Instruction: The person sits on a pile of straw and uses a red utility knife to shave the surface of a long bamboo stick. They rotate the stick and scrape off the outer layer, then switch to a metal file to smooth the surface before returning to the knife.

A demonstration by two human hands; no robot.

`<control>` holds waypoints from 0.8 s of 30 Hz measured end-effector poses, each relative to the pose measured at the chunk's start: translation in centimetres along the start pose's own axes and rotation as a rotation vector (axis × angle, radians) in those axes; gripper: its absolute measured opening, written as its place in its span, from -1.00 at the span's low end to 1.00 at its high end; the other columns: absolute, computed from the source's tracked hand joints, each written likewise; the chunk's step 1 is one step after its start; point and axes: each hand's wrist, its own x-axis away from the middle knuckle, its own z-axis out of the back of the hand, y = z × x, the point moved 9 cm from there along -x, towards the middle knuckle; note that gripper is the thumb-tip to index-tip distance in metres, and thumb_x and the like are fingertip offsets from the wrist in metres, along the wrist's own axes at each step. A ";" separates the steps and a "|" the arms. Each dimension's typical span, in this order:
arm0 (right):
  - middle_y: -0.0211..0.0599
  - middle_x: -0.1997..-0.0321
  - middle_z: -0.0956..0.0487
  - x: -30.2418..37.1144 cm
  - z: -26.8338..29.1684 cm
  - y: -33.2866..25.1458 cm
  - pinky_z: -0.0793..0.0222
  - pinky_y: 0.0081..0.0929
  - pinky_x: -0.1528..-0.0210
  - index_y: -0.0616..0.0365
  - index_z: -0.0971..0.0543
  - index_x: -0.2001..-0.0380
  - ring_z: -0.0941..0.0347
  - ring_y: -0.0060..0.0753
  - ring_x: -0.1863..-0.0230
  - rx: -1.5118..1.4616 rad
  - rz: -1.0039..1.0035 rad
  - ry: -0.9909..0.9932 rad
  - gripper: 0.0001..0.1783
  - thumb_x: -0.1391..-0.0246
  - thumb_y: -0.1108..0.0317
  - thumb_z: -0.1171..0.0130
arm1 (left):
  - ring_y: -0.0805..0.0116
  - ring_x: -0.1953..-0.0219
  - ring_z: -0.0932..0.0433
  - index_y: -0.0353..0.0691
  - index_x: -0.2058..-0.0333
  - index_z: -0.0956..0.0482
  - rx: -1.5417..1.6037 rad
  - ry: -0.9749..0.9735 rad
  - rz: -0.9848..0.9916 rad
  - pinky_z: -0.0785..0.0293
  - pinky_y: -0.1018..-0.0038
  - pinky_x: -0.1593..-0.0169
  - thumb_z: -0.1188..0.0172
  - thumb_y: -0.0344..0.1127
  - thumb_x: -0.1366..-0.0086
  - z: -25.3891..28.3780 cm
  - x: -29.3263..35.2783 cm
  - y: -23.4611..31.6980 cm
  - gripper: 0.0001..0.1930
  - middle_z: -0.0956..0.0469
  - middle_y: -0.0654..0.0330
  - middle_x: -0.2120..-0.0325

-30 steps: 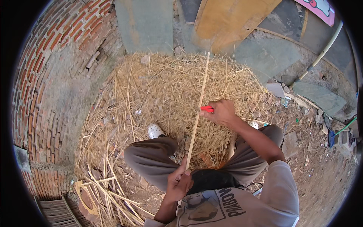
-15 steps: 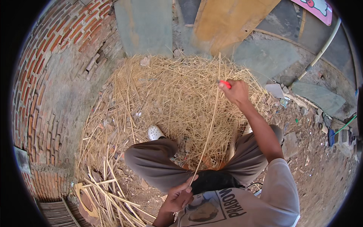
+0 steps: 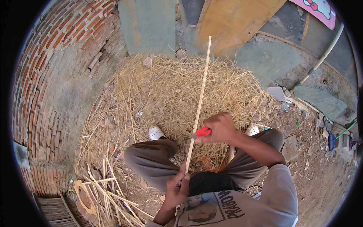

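Note:
My left hand (image 3: 177, 190) is closed round the lower end of a long, thin bamboo strip (image 3: 200, 99) at my lap. The pale strip rises away from me, and its far end stands free above the shavings. In my right hand (image 3: 221, 128) is a red-handled knife (image 3: 204, 131). Its short blade rests against the strip's lower half, a little beyond my left hand. Between and beyond my feet spreads a thick heap of curly, straw-coloured shavings (image 3: 170, 87).
A pile of split bamboo strips (image 3: 109, 198) lies at the lower left, by a brick wall (image 3: 41, 113). Beyond the heap lean grey and tan boards (image 3: 230, 22). A pale pipe (image 3: 325, 53) and a blue broom (image 3: 331, 142) are on the right, over rubble-strewn dirt.
My right hand has drawn the knife back toward me, from the strip's far part to near my left hand. The strip's far end has swung up and leftward, and my left hand has shifted slightly left.

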 end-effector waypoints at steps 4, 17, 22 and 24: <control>-0.41 0.88 -0.38 0.0 0.6 4.6 -0.25 -0.40 0.72 0.00 -0.48 0.84 -0.36 -0.37 0.84 0.052 -0.191 0.019 -0.24 0.22 -0.53 -0.18 | 0.79 0.63 -0.13 -0.43 -0.23 -0.28 -0.002 -0.024 -0.022 0.01 0.74 0.56 0.07 -0.47 -0.42 -0.8 0.1 0.5 -0.58 -0.24 0.53 0.67; -0.44 0.89 -0.28 1.1 0.9 -1.6 -0.16 -0.36 0.78 0.00 -0.41 0.87 -0.23 -0.38 0.87 -0.034 0.058 0.049 -0.22 0.17 -0.52 -0.16 | 0.78 0.62 -0.14 -0.46 -0.26 -0.20 0.000 -0.026 0.073 0.00 0.72 0.56 0.10 -0.45 -0.43 -0.5 0.8 1.4 -0.54 -0.22 0.51 0.67; -0.34 0.84 -0.35 0.2 1.2 2.8 -0.23 -0.31 0.71 0.05 -0.42 0.84 -0.34 -0.24 0.80 0.048 -0.022 0.020 -0.22 0.21 -0.52 -0.18 | 0.79 0.64 -0.13 -0.46 -0.26 -0.20 -0.070 -0.064 0.003 -0.01 0.73 0.56 0.12 -0.45 -0.43 -0.7 1.0 1.1 -0.55 -0.22 0.51 0.68; -0.32 0.84 -0.39 0.5 0.1 2.6 -0.32 -0.29 0.67 0.02 -0.49 0.81 -0.39 -0.22 0.79 -0.011 -0.094 -0.009 -0.23 0.23 -0.54 -0.16 | 0.79 0.62 -0.11 -0.45 -0.25 -0.22 -0.002 -0.046 0.031 0.00 0.73 0.55 0.10 -0.48 -0.42 -0.6 1.0 1.1 -0.55 -0.23 0.52 0.65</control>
